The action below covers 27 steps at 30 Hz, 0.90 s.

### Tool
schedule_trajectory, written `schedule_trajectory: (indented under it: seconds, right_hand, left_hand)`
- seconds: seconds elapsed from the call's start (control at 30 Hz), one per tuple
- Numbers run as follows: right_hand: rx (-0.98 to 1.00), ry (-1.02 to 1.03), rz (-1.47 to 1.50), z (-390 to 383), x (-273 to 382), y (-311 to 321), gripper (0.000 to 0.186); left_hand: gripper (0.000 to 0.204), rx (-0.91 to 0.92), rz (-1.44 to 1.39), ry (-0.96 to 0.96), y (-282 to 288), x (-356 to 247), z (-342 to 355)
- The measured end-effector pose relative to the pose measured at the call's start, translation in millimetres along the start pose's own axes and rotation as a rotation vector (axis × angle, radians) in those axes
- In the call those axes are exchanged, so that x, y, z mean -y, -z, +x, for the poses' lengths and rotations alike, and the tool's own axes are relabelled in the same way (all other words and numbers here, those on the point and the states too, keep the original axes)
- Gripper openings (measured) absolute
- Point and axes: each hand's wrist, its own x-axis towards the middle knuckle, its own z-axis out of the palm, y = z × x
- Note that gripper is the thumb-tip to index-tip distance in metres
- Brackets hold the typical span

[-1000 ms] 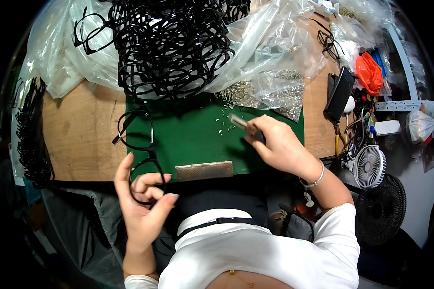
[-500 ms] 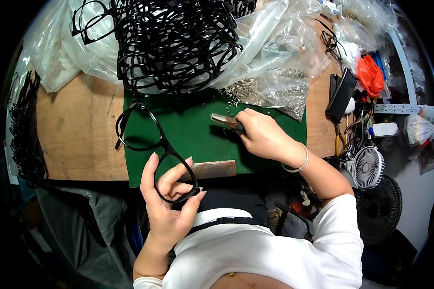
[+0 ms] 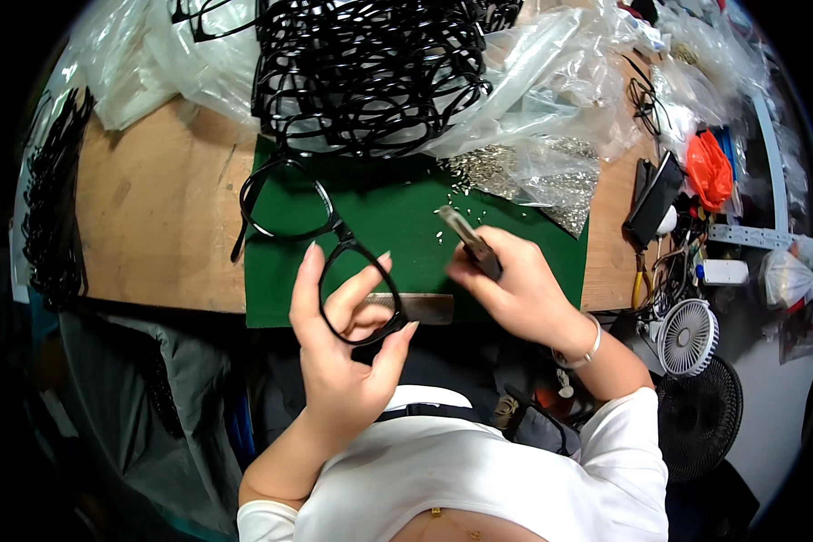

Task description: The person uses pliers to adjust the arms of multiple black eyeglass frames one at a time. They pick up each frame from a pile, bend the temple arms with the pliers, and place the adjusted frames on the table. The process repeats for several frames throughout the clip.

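Note:
My left hand (image 3: 345, 372) is closed around the near rim of a black eyeglass frame (image 3: 342, 229), fingertips showing through the lens opening. The frame hangs tilted above a green mat (image 3: 384, 194), its far rim and a temple arm pointing away to the left. In my right hand (image 3: 531, 294) is a pair of pliers (image 3: 469, 237) with metal jaws and a dark handle; the jaw tips point away and to the left, apart from the frame. I cannot tell whether the jaws grip anything. Small silvery metal pieces (image 3: 486, 172) lie scattered beyond the pliers.
A big heap of black eyeglass frames (image 3: 370, 77) sits on clear plastic at the back. A flat metal strip (image 3: 429, 309) lies at the mat's front edge. To the right are a phone (image 3: 655, 200), a red bag (image 3: 709, 172) and a white fan (image 3: 688, 337); black temples (image 3: 54, 203) pile far left.
My right hand has drawn back from the metal pieces toward me, turning the pliers so their jaws point farther away. The whole view has shifted. My left hand keeps its hold on the frame.

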Motion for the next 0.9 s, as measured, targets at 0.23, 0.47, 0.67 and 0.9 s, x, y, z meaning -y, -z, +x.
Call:
schedule_trajectory:
  seconds: [0.23,0.47,0.67,0.9]
  right_hand:
    - [-0.049,0.025,0.589,-20.5,14.4,-33.5,0.016]
    - [0.353,-0.334,0.826,-9.8,21.9,-12.1,0.021]
    - [0.509,-0.228,0.96,-6.3,31.2,-10.7,0.022]
    - [0.621,-0.026,0.446,-17.3,25.0,1.3,0.026]
  left_hand:
    - [0.082,-0.042,0.101,-0.072,-17.5,0.3,-0.9]
    - [0.08,0.121,0.021,0.039,-6.2,-4.3,3.1]
    - [0.08,0.262,-0.212,0.183,14.6,-27.7,12.4]
    - [0.084,0.266,-0.331,0.278,42.6,-44.7,9.5]
